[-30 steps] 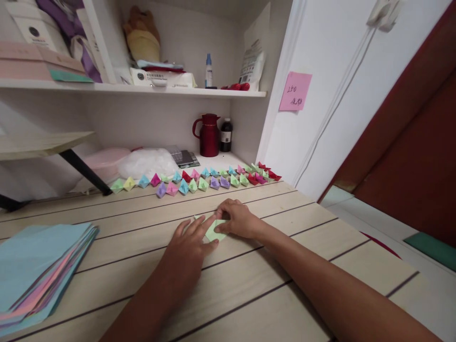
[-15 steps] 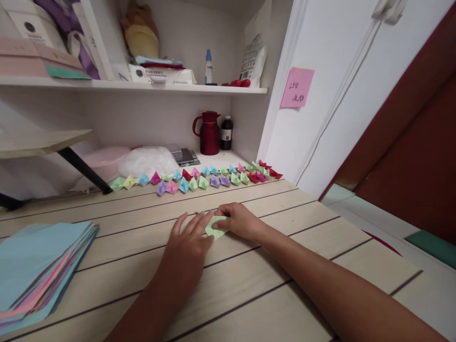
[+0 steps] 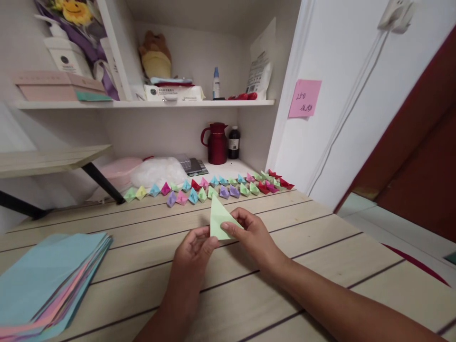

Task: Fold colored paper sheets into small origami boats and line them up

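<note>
A light green sheet of paper [image 3: 219, 217], folded into a triangle, is raised just above the wooden table between my two hands. My left hand [image 3: 192, 247] pinches its lower left corner between thumb and fingers. On its right side my right hand [image 3: 251, 232] grips it, thumb in front and fingers behind. Beyond the hands stand rows of small folded paper boats [image 3: 193, 195] in green, blue, pink, purple, red and yellow.
A stack of coloured paper [image 3: 53, 270] lies at the left of the table [image 3: 142, 294]. A small raised shelf [image 3: 53, 159] stands behind it. At the back are a red jug [image 3: 217, 145], a dark bottle [image 3: 233, 143] and a clear plastic bag [image 3: 158, 172].
The green paper has been lifted off the table and now shows as a larger upright triangle. My left hand has gone from lying flat to pinching its corner. The camera view has shifted.
</note>
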The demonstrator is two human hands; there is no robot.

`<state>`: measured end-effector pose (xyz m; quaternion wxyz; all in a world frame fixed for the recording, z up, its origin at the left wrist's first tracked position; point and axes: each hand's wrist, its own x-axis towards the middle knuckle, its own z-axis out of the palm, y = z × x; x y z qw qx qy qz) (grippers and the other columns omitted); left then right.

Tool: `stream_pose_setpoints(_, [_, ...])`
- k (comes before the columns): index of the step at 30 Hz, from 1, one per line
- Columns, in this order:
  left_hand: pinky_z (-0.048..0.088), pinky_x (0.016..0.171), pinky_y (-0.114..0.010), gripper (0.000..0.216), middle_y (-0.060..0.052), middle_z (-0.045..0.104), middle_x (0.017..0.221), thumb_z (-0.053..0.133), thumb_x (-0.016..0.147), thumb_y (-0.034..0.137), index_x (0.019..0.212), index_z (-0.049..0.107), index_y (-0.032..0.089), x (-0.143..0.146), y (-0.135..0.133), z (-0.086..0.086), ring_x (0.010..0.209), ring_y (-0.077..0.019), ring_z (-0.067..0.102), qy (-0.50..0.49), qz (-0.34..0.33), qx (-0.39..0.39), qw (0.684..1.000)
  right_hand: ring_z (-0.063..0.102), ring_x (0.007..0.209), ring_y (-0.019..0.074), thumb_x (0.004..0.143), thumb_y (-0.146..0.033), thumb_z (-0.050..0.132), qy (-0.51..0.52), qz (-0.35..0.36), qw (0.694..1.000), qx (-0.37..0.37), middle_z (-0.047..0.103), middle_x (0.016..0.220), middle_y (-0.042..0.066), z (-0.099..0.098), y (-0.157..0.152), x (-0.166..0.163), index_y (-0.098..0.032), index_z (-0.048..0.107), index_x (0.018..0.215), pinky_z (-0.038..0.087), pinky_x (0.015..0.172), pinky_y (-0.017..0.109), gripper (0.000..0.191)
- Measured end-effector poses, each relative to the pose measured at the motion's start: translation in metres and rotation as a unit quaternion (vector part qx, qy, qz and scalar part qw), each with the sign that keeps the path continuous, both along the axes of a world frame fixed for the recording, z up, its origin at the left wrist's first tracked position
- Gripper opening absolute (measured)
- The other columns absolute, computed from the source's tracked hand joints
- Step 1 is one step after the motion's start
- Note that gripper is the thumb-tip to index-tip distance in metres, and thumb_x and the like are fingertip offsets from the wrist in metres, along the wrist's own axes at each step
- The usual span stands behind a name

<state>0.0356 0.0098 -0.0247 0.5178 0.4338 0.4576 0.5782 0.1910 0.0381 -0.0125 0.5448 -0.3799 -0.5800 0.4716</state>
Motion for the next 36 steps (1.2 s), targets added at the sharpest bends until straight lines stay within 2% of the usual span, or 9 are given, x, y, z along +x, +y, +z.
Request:
stream_pose_setpoints(3, [0.051,0.078,-0.03,0.034,-0.006,0.074,0.081,0.079,0.061,0.034,0.088,0.07,0.015,0.003,-0.005,0.002,0.073,-0.0166,0.067,0.0,0.019,-0.027,0.999,0.045,0.066,0.0116,0.076,-0.034,0.069,-0.012,-0.007,1.0,0.014,0.051,0.069,-0.004,-0.002,0.0,-0.001,-0.018,0.053,0.073,0.034,0.063,0.024,0.024])
stream_pose_setpoints(8, [0.051,0.074,-0.027,0.027,-0.005,0.072,0.079,0.075,0.066,0.034,0.085,0.07,0.015,-0.001,-0.004,0.002,0.071,-0.0146,0.065,0.019,0.049,-0.028,0.998,0.04,0.062,0.0104,0.077,-0.035,0.069,-0.027,0.002,1.0,0.011,0.045,0.065,-0.005,-0.005,-0.002,-0.004,-0.018,0.05,0.071,0.03,0.06,0.024,0.026])
stream_pose_setpoints(14, [0.05,0.064,-0.027,0.061,-0.002,0.066,0.086,0.078,0.062,0.031,0.118,0.058,0.017,-0.001,0.0,-0.006,0.064,-0.014,0.063,0.044,0.11,0.018,0.993,0.036,0.06,0.0097,0.076,-0.039,0.069,-0.021,0.021,1.0,-0.004,0.041,0.064,-0.006,-0.006,-0.003,-0.007,-0.018,0.048,0.07,0.028,0.057,0.024,0.031])
stream_pose_setpoints(19, [0.049,0.073,-0.029,0.023,-0.005,0.068,0.088,0.07,0.071,0.038,0.083,0.072,0.018,-0.003,-0.001,-0.009,0.077,-0.0189,0.064,0.131,0.071,0.066,0.987,0.038,0.062,0.0107,0.077,-0.04,0.069,-0.055,0.023,0.998,0.023,0.042,0.064,-0.005,-0.008,-0.003,-0.006,-0.018,0.048,0.069,0.031,0.059,0.024,0.031])
stream_pose_setpoints(25, [0.042,0.064,-0.025,0.022,0.002,0.06,0.059,0.071,0.071,0.041,0.074,0.071,0.019,-0.004,-0.007,0.005,0.063,-0.0159,0.056,0.107,0.042,-0.013,0.993,0.044,0.065,0.0129,0.084,-0.043,0.062,-0.06,0.032,0.997,0.044,0.049,0.067,-0.002,0.0,-0.007,-0.001,-0.018,0.055,0.073,0.035,0.061,0.025,0.028])
stream_pose_setpoints(29, [0.039,0.062,-0.023,0.027,0.003,0.054,0.058,0.071,0.071,0.043,0.067,0.065,0.017,-0.007,-0.005,0.009,0.061,-0.0133,0.049,0.048,-0.015,-0.025,0.998,0.053,0.075,0.0157,0.09,-0.05,0.052,0.017,0.007,0.999,0.042,0.057,0.086,0.003,0.012,-0.009,0.005,-0.021,0.058,0.098,0.042,0.068,0.028,0.031])
stream_pose_setpoints(32, [0.038,0.064,-0.023,0.027,0.003,0.052,0.059,0.071,0.071,0.043,0.067,0.065,0.017,-0.01,-0.002,0.007,0.062,-0.013,0.047,0.041,-0.039,-0.024,0.998,0.057,0.091,0.018,0.091,-0.054,0.048,0.041,0.04,0.998,0.003,0.055,0.113,0.006,0.019,-0.011,0.009,-0.026,0.052,0.12,0.045,0.076,0.031,0.041])
stream_pose_setpoints(34, [0.037,0.064,-0.023,0.026,0.003,0.053,0.059,0.071,0.072,0.043,0.07,0.066,0.017,-0.009,-0.001,0.007,0.062,-0.0132,0.046,0.065,-0.042,-0.024,0.997,0.056,0.097,0.0186,0.087,-0.054,0.055,0.032,0.083,0.996,-0.028,0.051,0.122,0.007,0.02,-0.014,0.01,-0.028,0.049,0.128,0.045,0.079,0.031,0.049])
stream_pose_setpoints(36, [0.036,0.063,-0.023,0.025,0.004,0.053,0.057,0.071,0.072,0.042,0.072,0.068,0.017,-0.008,-0.003,0.01,0.061,-0.013,0.046,0.102,-0.039,-0.024,0.994,0.056,0.093,0.0171,0.076,-0.047,0.072,0.018,0.11,0.993,-0.047,0.053,0.117,0.005,0.019,-0.015,0.009,-0.03,0.045,0.134,0.044,0.078,0.03,0.066])
